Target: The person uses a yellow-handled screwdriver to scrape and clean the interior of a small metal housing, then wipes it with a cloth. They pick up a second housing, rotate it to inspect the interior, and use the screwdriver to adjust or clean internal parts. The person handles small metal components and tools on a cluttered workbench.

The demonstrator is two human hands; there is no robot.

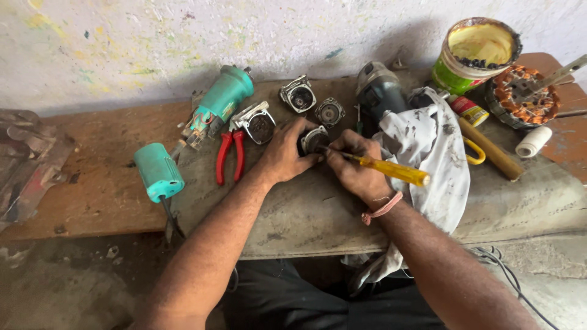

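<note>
My left hand (284, 153) grips a small round metal motor part (315, 140) on the worn bench top (318, 214). In my right hand (354, 168) is a yellow-handled screwdriver (391, 170), its tip pressed against that part. A teal power-tool body (219, 104) lies at the back left, and a separate teal handle piece (158, 172) sits near the front left. Red-handled pliers (230, 156) lie just left of my left hand. Two metal gear housings (298, 95) (329, 112) rest behind my hands.
A dirty white rag (431, 153) drapes over the bench at the right, beside a dark motor housing (379, 91). A green paint can (474, 55), a copper-wound stator (526, 98), a wooden handle (492, 150) and a white tape roll (533, 142) crowd the back right. Scrap metal (27, 165) lies far left.
</note>
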